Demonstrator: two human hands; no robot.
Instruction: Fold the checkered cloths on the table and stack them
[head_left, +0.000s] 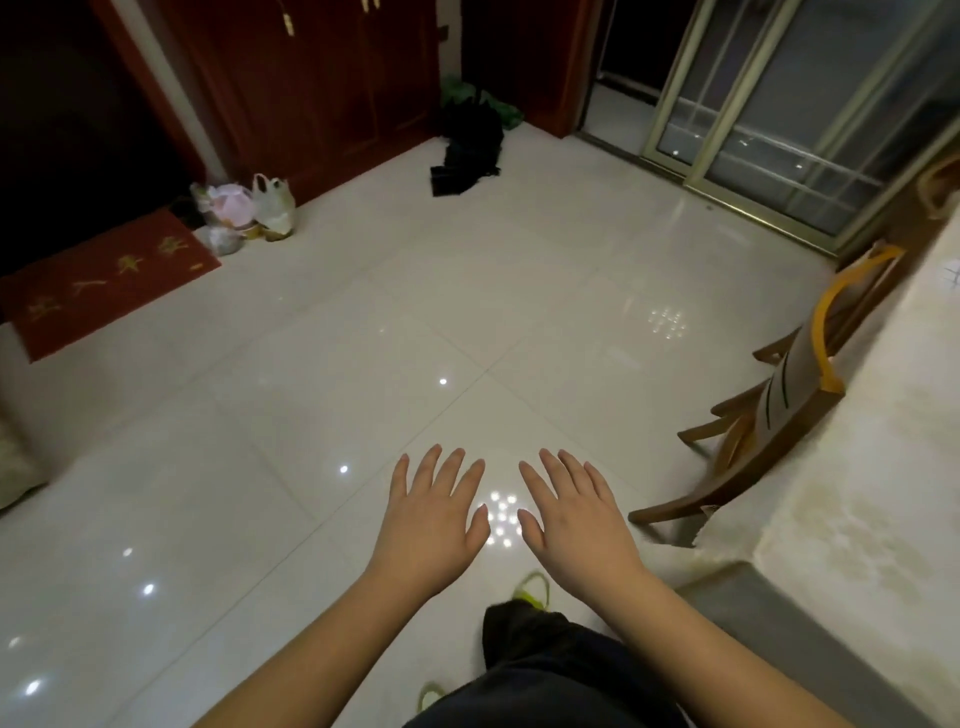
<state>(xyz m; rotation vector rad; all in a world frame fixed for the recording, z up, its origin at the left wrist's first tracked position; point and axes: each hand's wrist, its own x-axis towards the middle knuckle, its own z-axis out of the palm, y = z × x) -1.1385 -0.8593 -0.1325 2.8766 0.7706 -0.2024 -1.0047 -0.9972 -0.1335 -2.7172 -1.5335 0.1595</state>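
Head view: my left hand (434, 525) and right hand (582, 525) spread flat, empty; table (857, 467) at three o'clock, cloths unseen—I risk groping blind.

Shiny white floor (311, 389) with bright light spots. Red mat (104, 280) with gold marks at left. Dark red doors (322, 78) up top. Black pile (470, 150) near them. Brown chair (769, 415) with yellow back at right. Cream table (857, 467) cover. Dark trousers (545, 670), yellow-green slippers (532, 590) at bottom.
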